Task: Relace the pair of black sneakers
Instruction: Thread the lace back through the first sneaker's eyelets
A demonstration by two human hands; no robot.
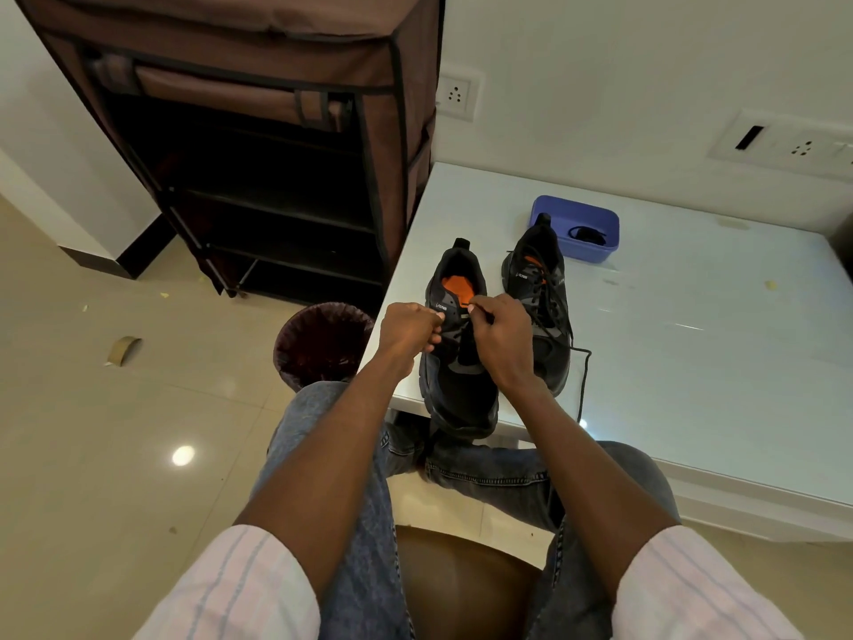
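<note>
A: What are the hands doing?

B: Both are curled over the near sneaker (457, 362). The left hand (408, 332) has its fingers bent in at the shoe's left upper edge, pinching something small there; I cannot make out the lace itself. The right hand (501, 337) pinches a thin bit, seemingly a lace end, between thumb and finger above the tongue.

A: And that shoe?

B: It stands on the near left corner of the white table (692, 325), toe toward the person and hanging a little over the edge, heel far. The orange insole shows inside.

A: Where is its pair?

B: The second sneaker (540, 307) stands just right of it, a bit farther back, laced up. A loose black lace (584, 381) trails from it toward the near edge of the table.

A: Anything beyond?

B: A blue tub (574, 228) sits just behind the second sneaker, with a dark coiled lace (586, 234) inside. Left of the table stands a brown fabric shoe rack (258, 131), and a dark bin (323, 344) is on the floor near the table corner. The person sits in jeans (489, 473), knees under the table edge.
</note>
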